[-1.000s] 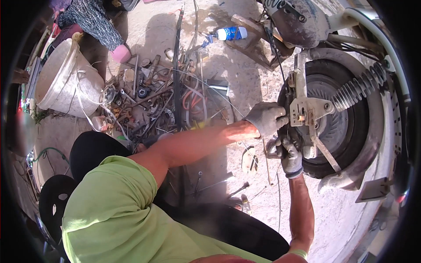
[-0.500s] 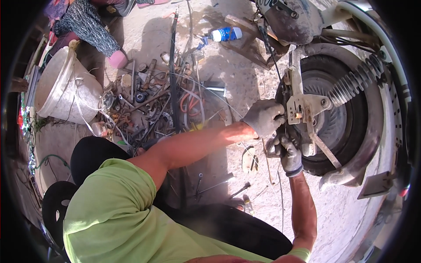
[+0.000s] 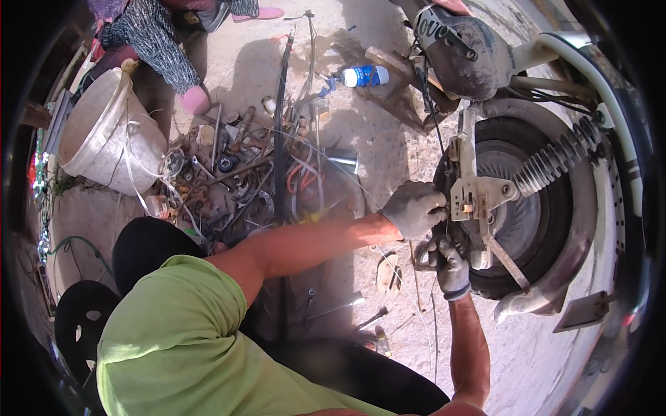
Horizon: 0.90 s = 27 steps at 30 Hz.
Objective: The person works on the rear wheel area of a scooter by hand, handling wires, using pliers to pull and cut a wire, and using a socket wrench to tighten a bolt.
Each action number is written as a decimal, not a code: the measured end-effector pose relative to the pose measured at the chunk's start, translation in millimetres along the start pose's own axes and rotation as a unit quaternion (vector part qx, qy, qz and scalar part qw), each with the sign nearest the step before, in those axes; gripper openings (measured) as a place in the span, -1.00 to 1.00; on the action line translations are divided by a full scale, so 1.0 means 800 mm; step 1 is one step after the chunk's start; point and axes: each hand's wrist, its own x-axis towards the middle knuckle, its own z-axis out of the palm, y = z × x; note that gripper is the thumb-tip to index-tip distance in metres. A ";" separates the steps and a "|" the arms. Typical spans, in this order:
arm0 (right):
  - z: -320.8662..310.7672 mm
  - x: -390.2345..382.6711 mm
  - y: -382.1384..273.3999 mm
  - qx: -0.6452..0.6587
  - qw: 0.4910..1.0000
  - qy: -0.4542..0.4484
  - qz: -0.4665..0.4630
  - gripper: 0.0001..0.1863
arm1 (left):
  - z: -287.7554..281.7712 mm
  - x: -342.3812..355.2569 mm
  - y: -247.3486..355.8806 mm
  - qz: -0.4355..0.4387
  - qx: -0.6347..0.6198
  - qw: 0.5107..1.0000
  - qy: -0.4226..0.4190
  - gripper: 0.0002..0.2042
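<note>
the dark cable [image 3: 434,118] is running down beside the wheel [image 3: 527,215], likely light, springy and best gripped near the bracket [image 3: 477,194], where the left hand [image 3: 414,210] and right hand [image 3: 451,267] are resting curled, though whether they are pinching it i cannot tell.

Your left hand [image 3: 415,209] and right hand [image 3: 449,267] sit close together; tight between. To your right: metal bracket [image 3: 479,194], tyre [image 3: 555,218] and coil spring [image 3: 558,159] in the way; slanting strut [image 3: 505,261] across the wheel's face. You could pass over concrete floor [image 3: 392,142] left of the wheel, minding the thin wire [image 3: 359,184]. Farther left, heaped tools and parts [image 3: 232,163] obstruct.
</note>
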 end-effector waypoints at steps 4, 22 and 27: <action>-0.006 -0.002 0.022 0.009 1.000 -0.011 -0.016 -0.59 | -0.002 -0.002 0.009 -0.072 0.034 0.996 -0.050 -0.76; -0.027 0.001 0.020 -0.025 0.999 -0.029 0.039 -0.72 | -0.013 0.016 0.015 -0.152 0.023 0.975 -0.158 -0.75; -0.020 -0.009 0.021 -0.038 0.998 0.046 0.018 -0.70 | 0.003 0.012 0.007 -0.070 0.011 0.991 -0.111 -0.79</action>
